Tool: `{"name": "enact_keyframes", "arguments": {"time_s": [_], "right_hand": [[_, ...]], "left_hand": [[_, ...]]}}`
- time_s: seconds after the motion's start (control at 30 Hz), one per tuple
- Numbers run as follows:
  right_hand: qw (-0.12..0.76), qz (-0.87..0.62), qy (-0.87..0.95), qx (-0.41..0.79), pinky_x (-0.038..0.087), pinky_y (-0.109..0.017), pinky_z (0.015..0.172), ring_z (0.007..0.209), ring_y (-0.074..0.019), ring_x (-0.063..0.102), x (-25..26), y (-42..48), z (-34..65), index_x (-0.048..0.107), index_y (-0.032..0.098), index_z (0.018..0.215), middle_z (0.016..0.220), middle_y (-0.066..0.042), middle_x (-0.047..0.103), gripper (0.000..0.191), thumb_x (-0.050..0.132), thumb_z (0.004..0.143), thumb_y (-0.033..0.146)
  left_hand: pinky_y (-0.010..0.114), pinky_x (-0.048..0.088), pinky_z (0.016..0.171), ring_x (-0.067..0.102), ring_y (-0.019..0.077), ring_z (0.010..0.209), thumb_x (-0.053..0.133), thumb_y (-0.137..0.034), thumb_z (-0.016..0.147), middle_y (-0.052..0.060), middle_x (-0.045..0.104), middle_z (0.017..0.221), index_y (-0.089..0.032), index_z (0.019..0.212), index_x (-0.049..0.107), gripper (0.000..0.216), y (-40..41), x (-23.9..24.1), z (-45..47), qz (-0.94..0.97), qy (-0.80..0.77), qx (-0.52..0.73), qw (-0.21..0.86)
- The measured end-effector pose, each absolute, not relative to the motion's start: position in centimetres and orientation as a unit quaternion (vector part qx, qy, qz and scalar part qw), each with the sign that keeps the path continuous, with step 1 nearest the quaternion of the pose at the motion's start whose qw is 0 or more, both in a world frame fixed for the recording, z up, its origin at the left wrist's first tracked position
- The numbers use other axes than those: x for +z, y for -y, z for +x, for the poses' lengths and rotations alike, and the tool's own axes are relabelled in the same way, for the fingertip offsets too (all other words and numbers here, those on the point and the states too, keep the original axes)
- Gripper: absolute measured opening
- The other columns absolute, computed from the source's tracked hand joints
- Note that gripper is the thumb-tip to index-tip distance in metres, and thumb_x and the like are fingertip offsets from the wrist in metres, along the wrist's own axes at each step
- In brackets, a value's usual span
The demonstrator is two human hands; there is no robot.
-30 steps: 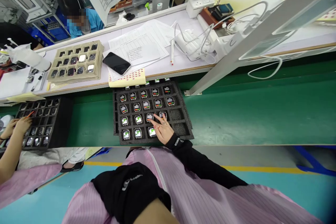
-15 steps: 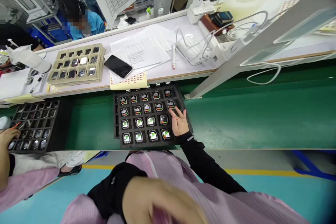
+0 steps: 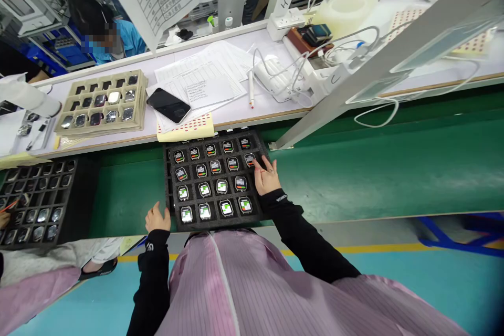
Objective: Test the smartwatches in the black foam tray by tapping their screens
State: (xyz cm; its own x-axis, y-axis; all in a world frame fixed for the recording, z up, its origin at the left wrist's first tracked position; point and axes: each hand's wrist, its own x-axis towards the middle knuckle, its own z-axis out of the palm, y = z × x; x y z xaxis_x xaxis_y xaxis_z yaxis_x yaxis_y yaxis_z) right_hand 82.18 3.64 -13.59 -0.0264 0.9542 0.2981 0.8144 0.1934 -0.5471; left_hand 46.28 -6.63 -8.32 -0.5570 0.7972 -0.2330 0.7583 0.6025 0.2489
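Note:
A black foam tray (image 3: 216,184) lies in front of me on the green bench, with rows of smartwatches in its square slots. The back rows show dark screens with coloured strips; a front-row watch (image 3: 226,207) shows a bright white and green screen. My right hand (image 3: 266,177) is over the tray's right edge, fingers apart, fingertips at the end watch (image 3: 250,159) of the second row from the back. Whether they press on it I cannot tell. Left of the tray, my left hand (image 3: 158,219) rests at the bench's front edge, thumb and fingers apart, holding nothing.
At left, a co-worker's hand (image 3: 3,219) is at another black tray (image 3: 70,205) of watches. On the shelf above are a beige tray (image 3: 137,115), a phone (image 3: 169,105), papers (image 3: 232,81) and a white pen (image 3: 251,89). A slanted metal post (image 3: 315,115) stands at right.
My left hand has moved from low in front of my body up to the bench, left of the tray. My right hand stays at the tray's right side, its fingertips now at the watch.

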Motion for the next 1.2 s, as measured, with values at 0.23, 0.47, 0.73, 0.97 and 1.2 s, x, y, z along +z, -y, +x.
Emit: {"name": "enact_keyframes", "arguments": {"time_s": [0.23,0.47,0.73,0.97,1.2], "right_hand": [[0.325,-0.556,0.749,0.159,0.016,-0.063,0.116,0.134,-0.0293,0.04,-11.9,-2.8,79.0,0.06,0.012,0.129,0.121,-0.012,0.065,0.048,0.025,0.098,0.023],[0.347,-0.579,0.721,0.156,0.018,-0.064,0.115,0.127,-0.0298,0.049,-12.2,-2.7,79.4,0.063,0.012,0.124,0.116,-0.011,0.067,0.048,0.024,0.099,0.024],[0.339,-0.589,0.718,0.153,0.02,-0.064,0.115,0.131,-0.0318,0.044,-12.6,-0.3,80.3,0.053,0.014,0.135,0.13,-0.015,0.058,0.045,0.036,0.098,0.031],[0.336,-0.582,0.719,0.176,0.018,-0.065,0.115,0.133,-0.0304,0.042,-13.1,-0.4,79.5,0.047,0.015,0.141,0.13,-0.013,0.059,0.047,0.028,0.1,0.027],[0.348,-0.607,0.693,0.172,0.018,-0.063,0.114,0.133,-0.0277,0.042,-13.4,-1.9,79.5,0.047,0.016,0.14,0.13,-0.012,0.059,0.049,0.022,0.1,0.026]], "left_hand": [[0.045,0.039,0.107,0.049,0.0295,0.122,0.046,-0.025,0.086,0.017,0.055,0.128,-0.013,0.136,0.047,0.051,5.3,-10.7,47.3,0.502,-0.833,0.14,0.185],[0.044,0.042,0.106,0.054,0.0255,0.117,0.044,-0.019,0.085,0.015,0.059,0.122,-0.015,0.127,0.053,0.043,3.7,-12.2,47.5,0.551,-0.773,0.239,0.206],[0.045,0.04,0.106,0.052,0.0274,0.117,0.046,-0.022,0.086,0.015,0.058,0.122,-0.013,0.126,0.055,0.042,4.0,-11.2,47.4,0.555,-0.77,0.236,0.206],[0.042,0.039,0.107,0.052,0.0235,0.118,0.051,-0.024,0.088,0.011,0.059,0.122,-0.019,0.115,0.063,0.03,2.9,-5.8,50.6,0.6,-0.707,0.301,0.223],[0.039,0.045,0.103,0.057,0.0222,0.116,0.051,-0.03,0.091,0.011,0.062,0.12,-0.021,0.115,0.061,0.027,2.9,8.4,56.1,0.611,-0.37,0.357,0.602]]}}
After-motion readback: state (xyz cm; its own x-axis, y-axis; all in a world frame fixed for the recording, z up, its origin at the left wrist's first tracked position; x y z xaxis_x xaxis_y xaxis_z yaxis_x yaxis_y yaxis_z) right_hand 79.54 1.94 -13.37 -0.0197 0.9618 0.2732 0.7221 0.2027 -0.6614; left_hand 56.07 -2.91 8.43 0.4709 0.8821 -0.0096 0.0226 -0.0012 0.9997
